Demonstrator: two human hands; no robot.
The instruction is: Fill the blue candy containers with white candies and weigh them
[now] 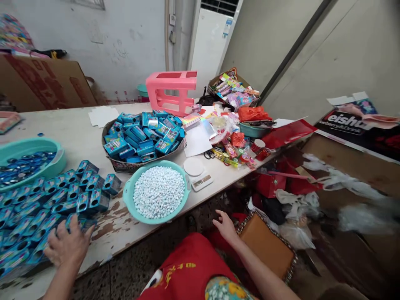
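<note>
My left hand (pixel 69 243) reaches over the front of a block of small blue boxes (pixel 64 193), fingers spread and touching or just above the nearest ones. The boxes stand in rows, each with a dark round opening on the side facing up. My right hand (pixel 225 225) hangs in the air past the table's front edge, fingers apart and nothing in it. Between the hands, at the table edge, sits a turquoise basin (pixel 126 196) full of small white pellets. At far left another turquoise basin (pixel 61 160) holds shiny blue round pieces.
Behind the pellets, a cardboard tray (pixel 125 166) is heaped with blue boxes. A white scale (pixel 202 181), scissors (pixel 208 154) and mixed sweets packets (pixel 229 150) lie to the right. A pink stool (pixel 171 82) lies on its side at the back. Below right stands a brown-seated chair (pixel 265 246).
</note>
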